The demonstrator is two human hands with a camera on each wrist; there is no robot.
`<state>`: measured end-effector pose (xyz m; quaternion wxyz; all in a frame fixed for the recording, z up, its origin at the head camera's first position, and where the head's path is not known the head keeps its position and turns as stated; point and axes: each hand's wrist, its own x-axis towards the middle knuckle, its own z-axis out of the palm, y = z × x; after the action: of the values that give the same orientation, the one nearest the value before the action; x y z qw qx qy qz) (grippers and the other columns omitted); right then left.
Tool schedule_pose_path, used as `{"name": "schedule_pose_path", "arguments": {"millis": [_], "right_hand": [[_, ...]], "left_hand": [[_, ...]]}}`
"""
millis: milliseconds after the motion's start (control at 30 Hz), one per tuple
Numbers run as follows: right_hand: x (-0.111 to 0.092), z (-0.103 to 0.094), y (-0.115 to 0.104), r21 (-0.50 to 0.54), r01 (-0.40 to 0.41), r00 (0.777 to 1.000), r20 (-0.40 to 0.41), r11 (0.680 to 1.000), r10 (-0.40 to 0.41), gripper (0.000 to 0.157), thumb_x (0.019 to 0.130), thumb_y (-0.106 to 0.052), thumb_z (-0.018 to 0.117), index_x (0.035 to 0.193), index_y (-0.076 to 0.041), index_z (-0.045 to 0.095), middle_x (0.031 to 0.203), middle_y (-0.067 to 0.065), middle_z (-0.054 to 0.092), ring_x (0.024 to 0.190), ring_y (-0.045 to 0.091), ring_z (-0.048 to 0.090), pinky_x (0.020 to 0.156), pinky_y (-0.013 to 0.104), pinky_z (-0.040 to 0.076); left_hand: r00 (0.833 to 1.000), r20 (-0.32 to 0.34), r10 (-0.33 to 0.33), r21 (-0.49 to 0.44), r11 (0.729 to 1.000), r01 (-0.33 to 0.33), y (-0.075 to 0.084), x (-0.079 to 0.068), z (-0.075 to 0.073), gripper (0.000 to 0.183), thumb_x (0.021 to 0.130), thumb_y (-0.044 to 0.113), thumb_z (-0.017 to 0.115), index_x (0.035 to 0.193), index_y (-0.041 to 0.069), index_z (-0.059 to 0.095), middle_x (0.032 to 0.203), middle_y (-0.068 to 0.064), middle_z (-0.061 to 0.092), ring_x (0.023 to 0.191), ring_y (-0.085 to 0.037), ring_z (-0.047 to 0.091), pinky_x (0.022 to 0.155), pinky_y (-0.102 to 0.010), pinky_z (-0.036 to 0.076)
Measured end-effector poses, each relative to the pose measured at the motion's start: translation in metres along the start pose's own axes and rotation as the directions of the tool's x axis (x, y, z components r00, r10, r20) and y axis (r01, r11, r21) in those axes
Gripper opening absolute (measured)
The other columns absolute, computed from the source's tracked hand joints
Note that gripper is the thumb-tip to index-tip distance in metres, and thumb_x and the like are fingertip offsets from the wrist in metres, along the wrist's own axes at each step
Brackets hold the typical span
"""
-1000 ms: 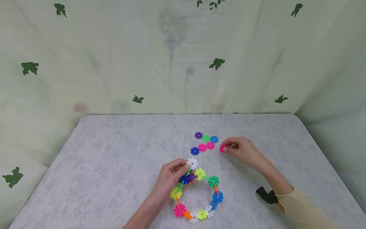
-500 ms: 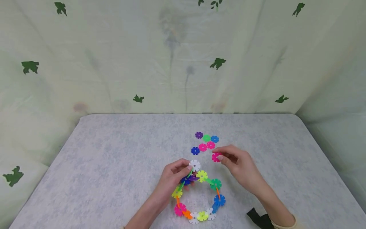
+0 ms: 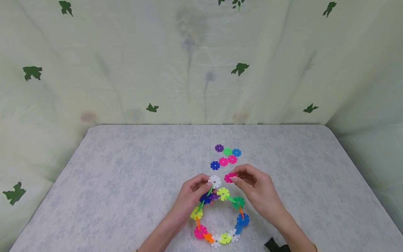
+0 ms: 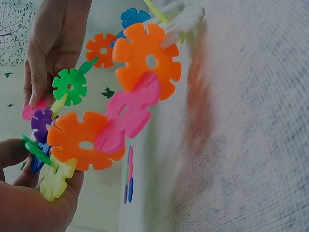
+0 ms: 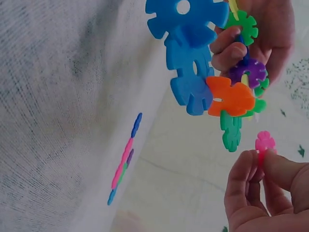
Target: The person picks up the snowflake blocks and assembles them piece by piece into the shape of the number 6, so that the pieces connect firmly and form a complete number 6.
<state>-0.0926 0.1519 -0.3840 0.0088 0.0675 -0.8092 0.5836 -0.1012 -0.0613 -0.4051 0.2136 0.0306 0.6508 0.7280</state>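
My left hand (image 3: 190, 194) pinches the upper left of a ring of linked notched plastic discs (image 3: 223, 194), in many colours. A white notched disc (image 3: 214, 181) stands up at its fingertips. Thumb and fingers of my right hand (image 3: 259, 189) pinch a pink notched disc (image 3: 229, 177), just right of the white one and apart from it. In the left wrist view the ring hangs off the table, with orange discs (image 4: 148, 60) nearest the camera. The right wrist view shows the pink disc (image 5: 265, 141) edge-up between thumb and fingers, below a green disc (image 5: 231, 130).
Beyond the hands several loose notched discs lie flat on the grey table (image 3: 141, 168), among them a purple disc (image 3: 219, 148), a dark blue disc (image 3: 215, 165) and a light blue disc (image 3: 237, 152). A black item (image 3: 276, 245) shows by the right forearm. Patterned curtains (image 3: 126, 70) surround the table.
My right hand has brought the pink disc left and nearer, from the right of the loose discs to beside the white disc. The left hand keeps its hold, almost still.
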Motion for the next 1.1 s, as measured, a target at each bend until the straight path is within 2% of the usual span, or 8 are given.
{"name": "schedule_pose_path", "arguments": {"millis": [233,700,967,1100], "right_hand": [[0.0006,0.0022,0.0044,-0.025,0.064,0.998,-0.017,0.998,-0.064,0.019,0.092,-0.008,0.067,0.105,-0.021,0.066,0.098,-0.008,0.068,0.093,0.011,0.065,0.085,0.029,0.053],[0.0025,0.0006,0.0081,-0.011,0.162,0.987,0.026,0.987,-0.161,0.023,0.092,-0.003,0.066,0.097,-0.026,0.068,0.096,-0.007,0.066,0.091,0.015,0.063,0.082,0.032,0.055],[0.0024,0.0003,0.0058,-0.005,0.139,0.989,0.045,0.990,-0.139,0.021,0.089,-0.006,0.069,0.093,-0.026,0.071,0.094,-0.006,0.068,0.088,0.016,0.063,0.078,0.033,0.056],[0.0028,0.0011,0.0055,-0.007,0.143,0.989,0.040,0.990,-0.143,0.020,0.089,-0.006,0.069,0.092,-0.026,0.072,0.094,-0.005,0.068,0.087,0.016,0.063,0.077,0.032,0.056]], "left_hand": [[1.000,-0.002,0.001,0.042,0.999,-0.001,-0.0022,0.0002,0.0012,0.029,0.099,0.025,0.061,0.111,-0.001,0.065,0.093,-0.010,0.068,0.083,-0.021,0.064,0.073,-0.029,0.055],[0.997,0.078,0.005,0.060,0.998,-0.010,-0.0029,0.0015,0.0039,0.027,0.098,0.028,0.062,0.108,0.003,0.070,0.093,-0.012,0.069,0.080,-0.021,0.063,0.071,-0.029,0.056],[0.996,0.081,-0.026,0.025,0.999,0.025,-0.0020,0.0015,0.0014,0.028,0.098,0.026,0.063,0.108,0.001,0.070,0.092,-0.010,0.068,0.079,-0.019,0.062,0.072,-0.028,0.055],[0.995,0.099,-0.022,-0.006,1.000,0.022,-0.0025,0.0024,0.0012,0.029,0.098,0.026,0.062,0.109,0.000,0.069,0.092,-0.010,0.068,0.075,-0.018,0.062,0.071,-0.028,0.054]]}}
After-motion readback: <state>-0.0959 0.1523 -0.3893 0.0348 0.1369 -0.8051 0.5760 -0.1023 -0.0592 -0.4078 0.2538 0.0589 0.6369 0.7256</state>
